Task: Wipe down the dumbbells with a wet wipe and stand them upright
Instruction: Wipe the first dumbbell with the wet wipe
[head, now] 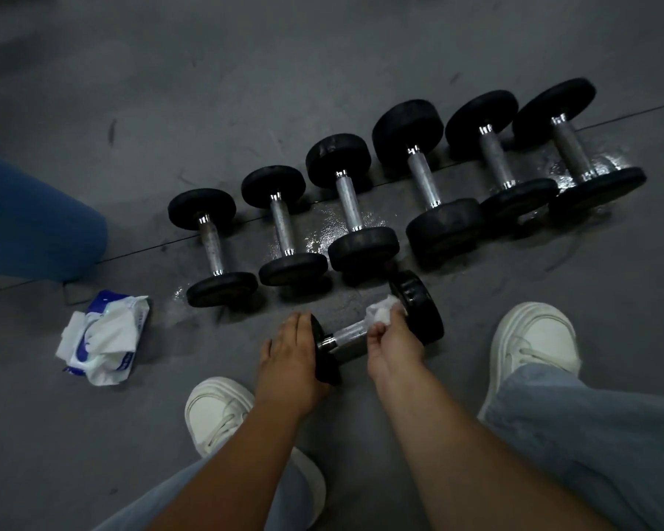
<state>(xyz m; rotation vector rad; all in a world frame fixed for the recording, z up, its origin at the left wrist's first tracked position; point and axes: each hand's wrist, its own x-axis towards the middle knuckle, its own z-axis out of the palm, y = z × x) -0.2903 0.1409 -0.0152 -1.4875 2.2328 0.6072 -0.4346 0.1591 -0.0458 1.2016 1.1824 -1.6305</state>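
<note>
A small black dumbbell [351, 333] with a steel handle lies on its side on the grey floor just in front of my feet. My left hand [290, 358] holds its near left head, fingers wrapped over the rim. My right hand [390, 339] pinches a crumpled white wet wipe [380, 312] against the handle, close to the right head [418, 306]. Beyond it, several black dumbbells [361, 203] lie on their sides in a row that runs up to the right.
An opened blue-and-white pack of wet wipes [104, 337] lies on the floor at the left. A blue object [35, 228] stands at the left edge. My white shoes [533, 335] flank the dumbbell. Wet patches shine on the floor under the row.
</note>
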